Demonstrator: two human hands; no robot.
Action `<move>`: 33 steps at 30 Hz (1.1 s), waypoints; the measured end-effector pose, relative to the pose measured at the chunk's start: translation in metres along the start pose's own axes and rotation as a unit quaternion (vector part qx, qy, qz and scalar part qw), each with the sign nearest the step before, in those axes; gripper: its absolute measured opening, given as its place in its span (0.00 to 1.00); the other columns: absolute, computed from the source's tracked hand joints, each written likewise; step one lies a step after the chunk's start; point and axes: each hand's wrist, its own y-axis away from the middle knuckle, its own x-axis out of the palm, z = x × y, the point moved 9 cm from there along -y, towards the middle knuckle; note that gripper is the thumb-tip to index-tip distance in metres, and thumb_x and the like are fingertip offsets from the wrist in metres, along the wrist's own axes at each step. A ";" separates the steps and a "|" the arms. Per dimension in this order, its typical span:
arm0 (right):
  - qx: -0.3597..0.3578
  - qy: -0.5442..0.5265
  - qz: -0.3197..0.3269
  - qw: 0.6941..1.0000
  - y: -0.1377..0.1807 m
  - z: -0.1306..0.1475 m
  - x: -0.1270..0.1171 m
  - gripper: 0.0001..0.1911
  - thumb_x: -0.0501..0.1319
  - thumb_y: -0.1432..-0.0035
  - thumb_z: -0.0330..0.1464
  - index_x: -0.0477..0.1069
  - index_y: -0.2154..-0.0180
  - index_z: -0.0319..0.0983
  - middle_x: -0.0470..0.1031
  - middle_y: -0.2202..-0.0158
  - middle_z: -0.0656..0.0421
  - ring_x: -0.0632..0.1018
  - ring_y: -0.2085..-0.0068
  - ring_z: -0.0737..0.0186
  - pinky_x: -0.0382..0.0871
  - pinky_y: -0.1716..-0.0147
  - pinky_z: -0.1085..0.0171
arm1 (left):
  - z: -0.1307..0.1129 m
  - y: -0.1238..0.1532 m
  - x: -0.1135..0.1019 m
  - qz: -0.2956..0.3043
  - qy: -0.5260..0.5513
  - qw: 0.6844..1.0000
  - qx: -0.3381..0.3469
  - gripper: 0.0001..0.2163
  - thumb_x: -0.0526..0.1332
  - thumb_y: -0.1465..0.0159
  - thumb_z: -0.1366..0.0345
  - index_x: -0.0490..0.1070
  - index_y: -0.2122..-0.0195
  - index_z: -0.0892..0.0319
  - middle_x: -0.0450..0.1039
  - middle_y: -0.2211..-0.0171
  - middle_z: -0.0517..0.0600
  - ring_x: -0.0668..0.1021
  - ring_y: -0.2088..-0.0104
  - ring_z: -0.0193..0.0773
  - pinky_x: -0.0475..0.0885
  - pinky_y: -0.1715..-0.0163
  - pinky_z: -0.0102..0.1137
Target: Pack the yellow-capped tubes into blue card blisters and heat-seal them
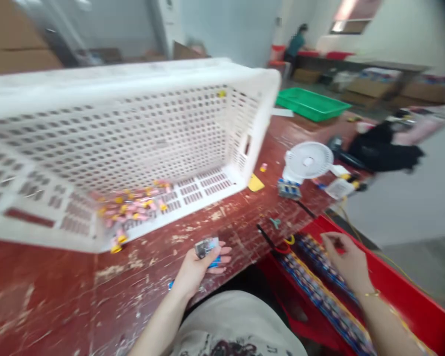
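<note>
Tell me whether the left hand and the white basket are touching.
Apart. The head view shows a strip of red tabletop between the left hand and the white basket.

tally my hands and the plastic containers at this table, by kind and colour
hands: 2 (left hand, right hand)
white basket: 1
green tray: 1
red bin: 1
total: 5

Scuffed red table (pixel 59 282); pale wall (pixel 408 34), window (pixel 356 17), dark-topped bench (pixel 404 65) stand beyond its far-right corner; grey floor (pixel 435 272) shows past right edge.
</note>
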 end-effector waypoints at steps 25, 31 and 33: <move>-0.165 -0.346 0.390 0.837 0.036 0.320 0.280 0.16 0.62 0.45 0.40 0.66 0.56 0.40 0.76 0.65 0.58 0.76 0.67 0.65 0.73 0.68 0.63 | -0.011 0.008 -0.115 -0.142 0.150 0.977 0.042 0.16 0.73 0.53 0.60 0.77 0.69 0.66 0.80 0.71 0.56 0.81 0.70 0.40 0.76 0.71 0.30; -0.267 -0.366 0.378 0.807 0.035 0.343 0.195 0.06 0.63 0.45 0.34 0.67 0.65 0.41 0.75 0.62 0.56 0.76 0.63 0.64 0.73 0.66 0.63 | -0.015 -0.006 -0.093 -0.119 0.112 0.985 0.056 0.14 0.75 0.59 0.64 0.75 0.74 0.64 0.76 0.79 0.48 0.78 0.77 0.35 0.76 0.73 0.30; -0.326 -0.337 0.375 0.800 0.038 0.355 0.185 0.05 0.63 0.44 0.32 0.68 0.64 0.41 0.75 0.60 0.56 0.76 0.61 0.62 0.73 0.64 0.62 | -0.016 -0.007 -0.088 -0.113 0.095 0.987 0.057 0.14 0.75 0.59 0.64 0.75 0.74 0.64 0.75 0.80 0.47 0.78 0.78 0.35 0.76 0.74 0.29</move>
